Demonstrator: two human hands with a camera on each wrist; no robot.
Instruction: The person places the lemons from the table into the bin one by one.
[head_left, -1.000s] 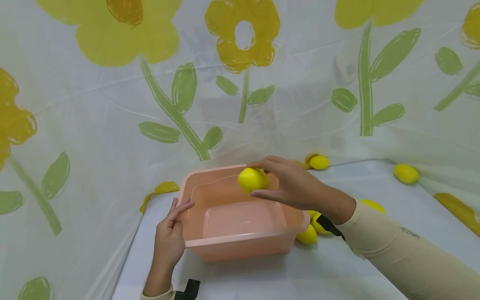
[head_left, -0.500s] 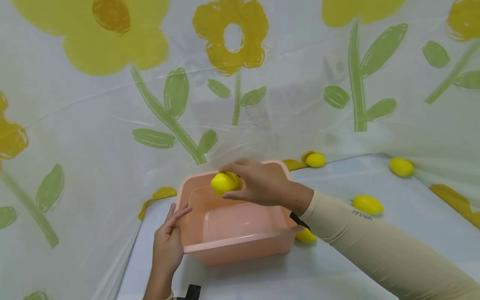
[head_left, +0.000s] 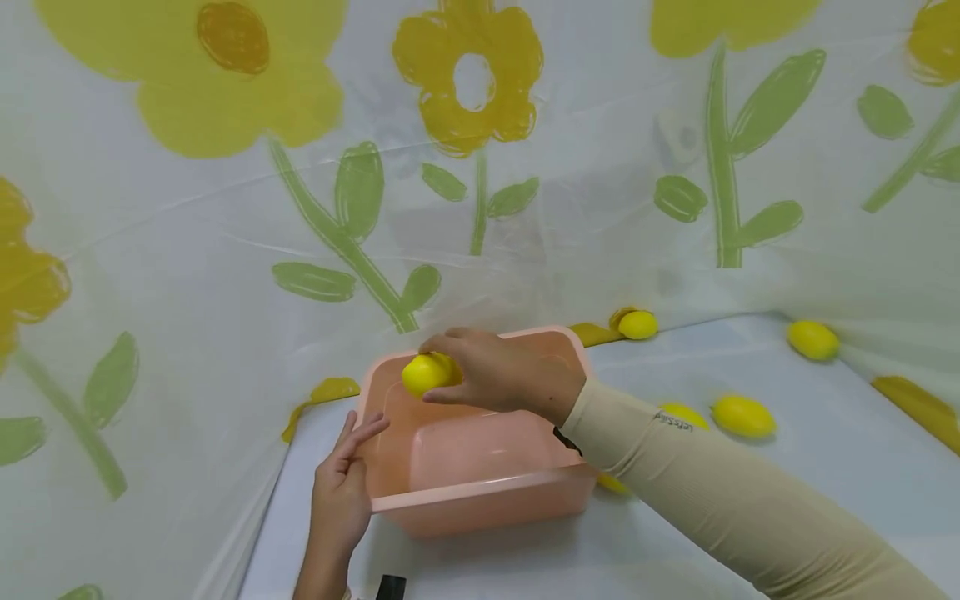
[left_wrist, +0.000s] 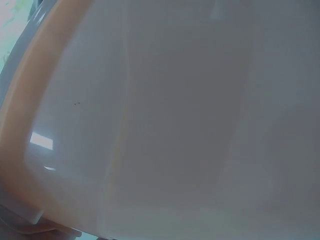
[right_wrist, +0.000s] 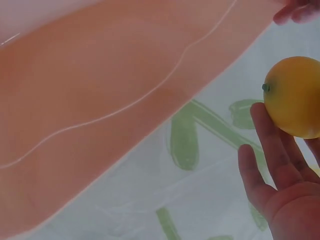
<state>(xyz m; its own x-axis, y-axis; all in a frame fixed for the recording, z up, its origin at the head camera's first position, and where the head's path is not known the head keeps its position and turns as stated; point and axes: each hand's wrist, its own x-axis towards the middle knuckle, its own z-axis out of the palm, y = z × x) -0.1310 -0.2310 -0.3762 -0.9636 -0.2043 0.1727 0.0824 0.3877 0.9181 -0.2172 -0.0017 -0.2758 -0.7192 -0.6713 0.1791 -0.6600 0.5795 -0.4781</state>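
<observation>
My right hand (head_left: 498,375) holds a yellow lemon (head_left: 427,376) between thumb and fingers, above the left part of a pink plastic basin (head_left: 480,493). In the right wrist view, the lemon (right_wrist: 296,100) has a small green nub at one end, and fingers (right_wrist: 277,160) lie along its underside. My left hand (head_left: 343,492) grips the basin's left rim, with some fingers extended over the edge. The left wrist view is filled by a dim, smooth surface with an orange-pink band (left_wrist: 30,95). What I can see of the basin's floor is bare.
Right of the basin lie several lemons: one by the forearm (head_left: 742,416), one at the far right (head_left: 813,340), one at the back edge (head_left: 638,325), and another partly behind the sleeve (head_left: 684,414). A flower-printed cloth (head_left: 585,242) hangs behind the white table (head_left: 675,542).
My right hand has carried the lemon leftward over the basin, from its middle toward its left end. The left hand keeps its place at the rim. The head view has shifted slightly.
</observation>
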